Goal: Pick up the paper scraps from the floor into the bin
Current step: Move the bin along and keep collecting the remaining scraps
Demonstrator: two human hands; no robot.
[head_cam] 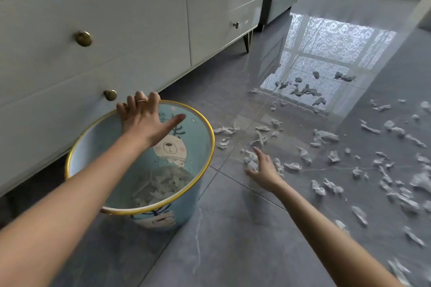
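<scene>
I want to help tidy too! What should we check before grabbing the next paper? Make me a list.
1. Bin held steady: ok, the left hand grips its rim.
2. Room in the bin: ok, collected paper only covers the bottom.
3. Right hand free: ok, open and holding nothing.
4. Something within reach: ok, crumpled scraps lie right by its fingers.
5. Floor finished: not ok, scattered scraps cover the right side.
</scene>
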